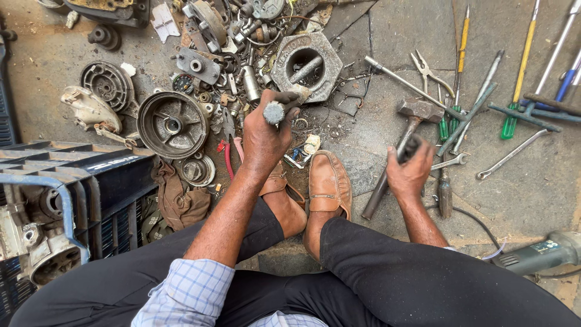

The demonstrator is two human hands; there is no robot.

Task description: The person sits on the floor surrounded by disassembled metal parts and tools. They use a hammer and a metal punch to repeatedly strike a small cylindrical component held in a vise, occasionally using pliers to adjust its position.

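My left hand (264,134) is raised over the ground in front of my feet, closed around a short metal shaft (275,111) with a round grey end facing up. My right hand (410,171) is lower and to the right, gripping a small dark part (410,147) just above the handle of a hammer (400,148) that lies on the stone floor. A heavy octagonal metal block with a round hole (305,63) sits just beyond my left hand. My brown shoes (327,184) rest between the two hands.
A round brake drum (172,124) and a heap of small metal parts (233,36) lie at left and top. Screwdrivers, pliers and spanners (478,103) are spread at right. A black plastic crate (78,188) stands at left, and an angle grinder (538,254) lies at lower right.
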